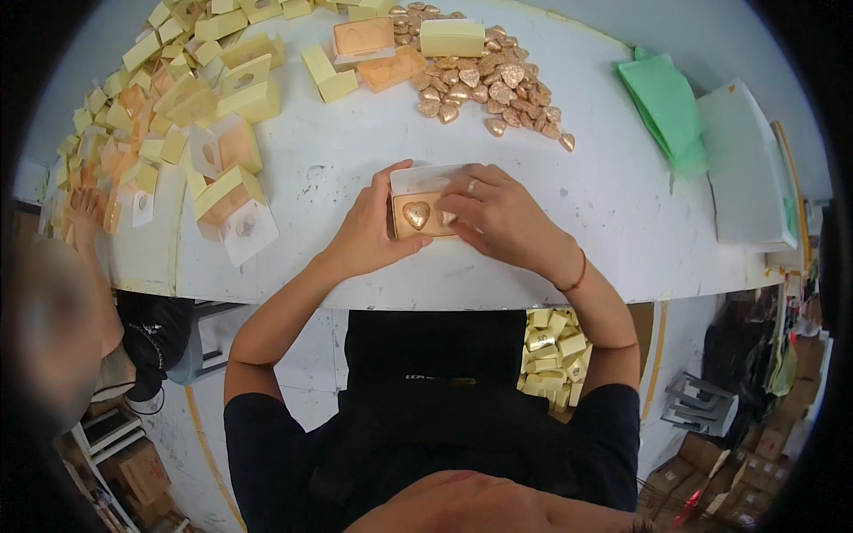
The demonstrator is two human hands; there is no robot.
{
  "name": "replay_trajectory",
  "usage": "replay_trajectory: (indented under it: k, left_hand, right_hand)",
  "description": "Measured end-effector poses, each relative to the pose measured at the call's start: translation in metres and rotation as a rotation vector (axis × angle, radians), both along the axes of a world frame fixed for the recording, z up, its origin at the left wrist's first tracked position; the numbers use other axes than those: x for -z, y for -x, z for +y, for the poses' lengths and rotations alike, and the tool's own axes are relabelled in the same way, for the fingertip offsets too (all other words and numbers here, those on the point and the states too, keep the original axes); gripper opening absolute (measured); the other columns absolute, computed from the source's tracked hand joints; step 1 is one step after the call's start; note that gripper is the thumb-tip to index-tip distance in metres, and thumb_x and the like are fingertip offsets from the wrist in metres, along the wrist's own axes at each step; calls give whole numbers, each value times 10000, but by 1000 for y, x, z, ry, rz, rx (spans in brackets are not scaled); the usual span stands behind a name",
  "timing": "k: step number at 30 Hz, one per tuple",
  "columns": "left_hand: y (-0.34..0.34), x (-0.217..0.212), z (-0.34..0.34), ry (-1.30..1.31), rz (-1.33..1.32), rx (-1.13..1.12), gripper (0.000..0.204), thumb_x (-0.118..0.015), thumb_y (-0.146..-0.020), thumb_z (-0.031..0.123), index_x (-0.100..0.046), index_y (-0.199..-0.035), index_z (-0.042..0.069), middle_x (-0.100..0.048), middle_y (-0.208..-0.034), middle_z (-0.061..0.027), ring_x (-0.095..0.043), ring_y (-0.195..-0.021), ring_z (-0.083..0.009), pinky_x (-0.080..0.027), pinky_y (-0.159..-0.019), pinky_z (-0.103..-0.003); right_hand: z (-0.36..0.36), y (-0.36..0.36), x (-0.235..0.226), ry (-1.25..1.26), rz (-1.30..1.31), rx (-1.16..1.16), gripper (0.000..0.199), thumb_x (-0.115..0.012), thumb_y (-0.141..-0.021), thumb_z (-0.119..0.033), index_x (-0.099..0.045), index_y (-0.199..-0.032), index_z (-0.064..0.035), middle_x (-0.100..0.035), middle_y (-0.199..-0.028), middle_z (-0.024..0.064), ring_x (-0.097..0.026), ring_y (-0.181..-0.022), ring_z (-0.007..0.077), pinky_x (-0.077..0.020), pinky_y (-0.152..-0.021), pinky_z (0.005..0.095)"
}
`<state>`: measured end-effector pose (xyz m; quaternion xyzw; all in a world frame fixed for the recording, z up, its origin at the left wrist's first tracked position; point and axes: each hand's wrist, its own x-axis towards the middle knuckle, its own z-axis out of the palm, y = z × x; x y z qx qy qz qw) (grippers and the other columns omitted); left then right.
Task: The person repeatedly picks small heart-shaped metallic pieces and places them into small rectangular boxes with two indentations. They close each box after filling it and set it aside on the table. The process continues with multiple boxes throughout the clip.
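Note:
A small open box [402, 228] with a peach-coloured insert lies on the table in front of me, its white-lined lid flap [418, 180] raised on the far side. My left hand [377, 227] grips the box's left end, thumb along the near edge. In the left part of the insert sits a shiny rose-gold heart [416, 214]. Over the right part, my right hand [499, 214] has its fingers curled together and pointing down into the box. Whatever those fingertips pinch is mostly covered; only a pale bit shows beneath them.
Loose rose-gold hearts [498, 80] are heaped at the back, beside peach inserts [391, 68] and a yellow box [452, 38]. Many yellow boxes [249, 93] pile up left, where another person's hand [86, 206] rests. Green sheets [662, 107] and a white foam box [745, 164] stand right.

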<state>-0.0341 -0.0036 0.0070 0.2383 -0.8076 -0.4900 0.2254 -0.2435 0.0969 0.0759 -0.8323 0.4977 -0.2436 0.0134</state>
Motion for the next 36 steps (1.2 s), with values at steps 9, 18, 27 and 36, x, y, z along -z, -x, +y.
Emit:
replay_trajectory:
  k: [9,18,27,36]
  left_hand:
    - [-1,4,-6,-22,-84,12,1016,-861,-719,213,-242,-1509,55,-538,-1220,-188,-531,-1137,-305,-443,-994,-413]
    - [-14,0,-25,-320,87,166,589,-659,-943,207,-405,-1444,28,-553,-1265,-137,-519,-1192,-204,-376,-1081,-351]
    - [9,11,-5,-166,226,53,385,-686,-853,-47,-682,-1230,34,-691,-1211,-120,-651,-1096,-213,-505,-943,-312]
    - [9,20,-10,-39,281,120,485,-689,-788,-112,-698,-1236,73,-667,-1269,-149,-648,-1142,-255,-512,-968,-330]
  right_hand:
    - [12,6,30,-34,218,25,329,-655,-768,-30,-730,-1088,-35,-732,-1115,59,-619,-1113,220,-426,-1010,409]
    - [25,44,43,-234,-951,303,408,-684,-865,-55,-652,-1268,-104,-652,-1278,81,-602,-1127,249,-405,-1029,385]
    - [13,14,72,1,-465,7,523,-729,-849,-84,-609,-1354,-144,-590,-1374,95,-546,-1236,279,-393,-1050,411]
    - [14,9,74,-69,-619,-99,524,-785,-819,-168,-650,-1324,-140,-579,-1409,86,-558,-1254,279,-391,-1054,418]
